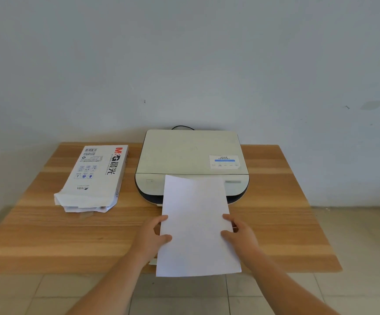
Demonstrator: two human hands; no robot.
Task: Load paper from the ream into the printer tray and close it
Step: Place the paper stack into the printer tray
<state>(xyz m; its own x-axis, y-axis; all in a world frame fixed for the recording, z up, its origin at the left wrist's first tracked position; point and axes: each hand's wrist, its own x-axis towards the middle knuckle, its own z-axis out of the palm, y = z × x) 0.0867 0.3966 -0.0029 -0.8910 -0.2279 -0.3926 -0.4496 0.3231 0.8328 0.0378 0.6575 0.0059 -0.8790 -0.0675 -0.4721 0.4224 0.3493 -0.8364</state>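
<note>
- Head view: a wooden table (48, 235) stands against a pale wall (184, 53), its near edge running across the lower part of the picture with tiled floor (320, 292) showing below and to the right of it.
- A cream printer (191, 155) sits at the back middle of the table, its rear edge against the wall, lid flat and shut, with a small label (224, 161) on the lid's right front corner.
- A black cable (182, 127) arches up just behind the printer's rear edge.
- The stack of white paper (195, 223) is held lengthwise in front of the printer; its far edge overlaps the printer's front face and its near edge hangs past the table's near edge.
- The left hand (155, 235) grips the paper's left long edge, thumb on top and fingers beneath.
- The right hand (239, 233) grips the right long edge in the same way, thumb on top.
- A small pale corner shows beneath the paper at its lower left, near the table edge; I cannot tell what it belongs to.
- The opened ream wrapper (93, 178) lies to the left of the printer, apart from it, its torn end toward the person and crumpled.
- Bare tabletop stretches wide to the left of the left forearm and to the right of the right hand, out to both side edges.
</note>
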